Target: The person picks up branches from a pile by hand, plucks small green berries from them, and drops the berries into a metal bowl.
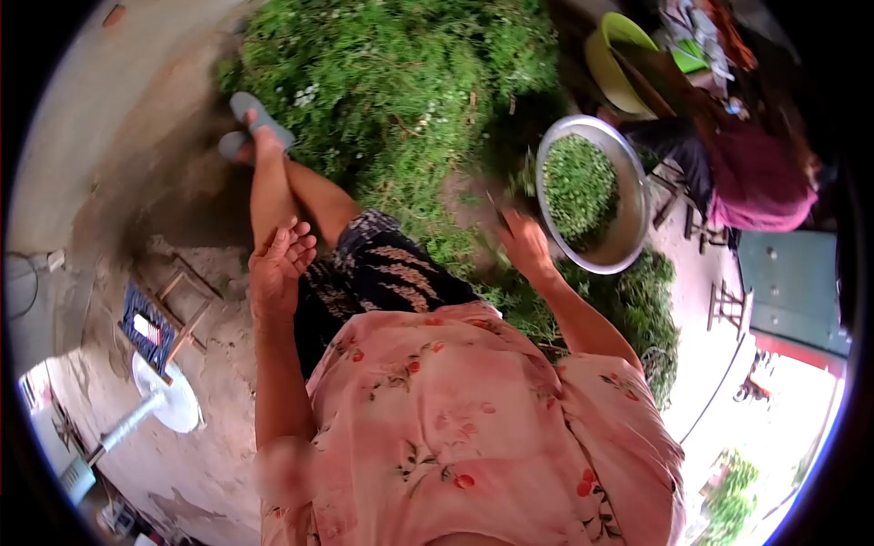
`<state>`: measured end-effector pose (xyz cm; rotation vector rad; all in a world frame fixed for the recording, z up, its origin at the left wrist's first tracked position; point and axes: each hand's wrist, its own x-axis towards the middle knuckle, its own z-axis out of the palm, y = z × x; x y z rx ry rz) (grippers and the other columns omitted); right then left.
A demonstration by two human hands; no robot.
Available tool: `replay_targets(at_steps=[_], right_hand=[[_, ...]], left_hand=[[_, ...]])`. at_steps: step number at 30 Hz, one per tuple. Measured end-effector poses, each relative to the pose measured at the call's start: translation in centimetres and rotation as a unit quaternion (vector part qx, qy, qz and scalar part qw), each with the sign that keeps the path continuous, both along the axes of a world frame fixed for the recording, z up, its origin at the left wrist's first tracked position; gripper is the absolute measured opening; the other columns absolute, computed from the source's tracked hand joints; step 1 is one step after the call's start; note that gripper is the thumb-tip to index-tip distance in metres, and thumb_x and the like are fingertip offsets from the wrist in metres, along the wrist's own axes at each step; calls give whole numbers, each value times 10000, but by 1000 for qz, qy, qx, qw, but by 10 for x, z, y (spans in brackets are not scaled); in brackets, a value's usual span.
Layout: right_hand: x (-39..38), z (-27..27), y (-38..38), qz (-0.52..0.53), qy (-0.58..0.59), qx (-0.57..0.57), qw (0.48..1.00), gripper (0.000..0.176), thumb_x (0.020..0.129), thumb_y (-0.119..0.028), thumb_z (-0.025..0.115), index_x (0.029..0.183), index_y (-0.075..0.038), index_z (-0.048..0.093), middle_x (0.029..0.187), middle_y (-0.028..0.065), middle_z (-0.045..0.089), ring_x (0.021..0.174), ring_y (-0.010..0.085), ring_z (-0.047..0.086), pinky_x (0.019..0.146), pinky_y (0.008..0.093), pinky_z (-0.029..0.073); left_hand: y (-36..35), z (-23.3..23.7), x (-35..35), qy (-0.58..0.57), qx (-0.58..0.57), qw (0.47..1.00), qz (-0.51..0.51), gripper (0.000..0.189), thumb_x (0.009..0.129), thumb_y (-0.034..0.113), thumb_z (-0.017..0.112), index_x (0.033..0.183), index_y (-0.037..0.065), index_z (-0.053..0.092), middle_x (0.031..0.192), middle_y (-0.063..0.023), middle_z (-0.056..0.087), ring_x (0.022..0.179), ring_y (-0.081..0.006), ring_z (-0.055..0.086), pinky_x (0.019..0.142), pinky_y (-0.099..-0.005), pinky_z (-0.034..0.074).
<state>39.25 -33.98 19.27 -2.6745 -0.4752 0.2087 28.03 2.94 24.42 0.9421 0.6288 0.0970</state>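
Observation:
My left hand (284,268) is raised above my lap, palm turned up and fingers loosely curled, with nothing visible in it. My right hand (523,244) reaches out beside the metal basin (635,196); its fingertips are smeared by motion. Just past those fingers, blurred green sprigs (523,177) show near the basin's rim, and I cannot make out whether the hand touches them. Small picked green leaves (579,187) lie in the basin. A large heap of leafy green stems (391,82) with small white flowers spreads on the ground ahead of my legs.
More cut greenery (637,305) lies to the right, under and beside the basin. A yellow-green tub (608,68) stands behind it, near a seated person (760,177). On the left are a small wooden chair (173,314) and a white fan (168,396).

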Motion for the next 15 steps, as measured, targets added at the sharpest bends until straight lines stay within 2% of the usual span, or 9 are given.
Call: replay_targets(at_steps=[1, 2, 3, 5, 6, 9, 11, 12, 15], right_hand=[[-16, -14, -21, 14, 94, -111, 989, 279, 807, -177, 529, 1056, -53, 553, 920, 205, 597, 882, 386, 558, 723, 459, 455], [-25, -29, -40, 69, 220, -235, 944, 229, 802, -167, 508, 959, -32, 605, 890, 206, 611, 886, 377, 577, 728, 458, 471], [-39, -64, -65, 103, 310, -293, 899, 210, 794, -181, 517, 852, -22, 641, 862, 198, 622, 893, 368, 587, 738, 459, 476], [-51, -102, -95, 249, 420, -374, 789, 343, 779, -346, 551, 946, -49, 589, 955, 216, 588, 892, 371, 571, 763, 451, 454], [-44, -103, -87, 257, 416, -375, 788, 343, 779, -346, 551, 946, -49, 589, 955, 216, 588, 892, 371, 571, 763, 451, 454], [-19, -104, -54, 175, 311, -220, 908, 310, 785, -305, 552, 953, -50, 598, 886, 200, 607, 844, 368, 580, 740, 445, 456], [9, -100, -16, 131, 220, -96, 962, 272, 789, -258, 539, 922, -26, 593, 869, 197, 606, 840, 381, 572, 735, 445, 451], [26, -92, 9, 103, 186, -32, 977, 260, 790, -239, 526, 884, -5, 590, 881, 198, 603, 854, 394, 563, 742, 445, 445], [82, -72, 82, 81, 189, 15, 978, 263, 789, -240, 535, 927, -20, 579, 893, 183, 602, 874, 385, 554, 746, 445, 441]], left_hand=[[13, -9, -9, 35, -22, 999, 12, 247, 892, 204, 532, 1087, 55, 563, 974, -60, 619, 875, -190, 604, 733, -296, 493], [27, -22, -20, 33, -55, 998, 0, 266, 888, 240, 532, 1113, 99, 550, 972, -39, 623, 854, -191, 611, 686, -274, 495], [35, -35, -30, 33, -51, 998, 12, 266, 888, 240, 532, 1113, 99, 550, 972, -39, 623, 854, -191, 611, 686, -274, 495], [46, -60, -46, -23, -177, 984, 5, 324, 854, 261, 577, 1132, 99, 534, 968, -60, 628, 837, -203, 615, 616, -293, 486], [45, -68, -52, -28, -192, 981, 2, 364, 856, 281, 570, 1173, 116, 499, 1011, -68, 617, 870, -214, 611, 607, -294, 477], [43, -79, -60, -35, -211, 977, -20, 391, 869, 289, 550, 1212, 116, 474, 1088, -60, 588, 961, -211, 581, 619, -300, 496], [41, -75, -59, -36, -210, 977, -3, 413, 870, 278, 551, 1236, 116, 448, 1106, -70, 576, 954, -218, 583, 615, -303, 497], [42, -73, -57, -45, -220, 975, -5, 423, 871, 271, 552, 1245, 112, 435, 1109, -82, 572, 957, -226, 582, 614, -308, 500], [41, -70, -54, -63, -227, 972, -7, 450, 866, 260, 561, 1256, 101, 406, 1113, -121, 563, 956, -254, 585, 611, -327, 513]])
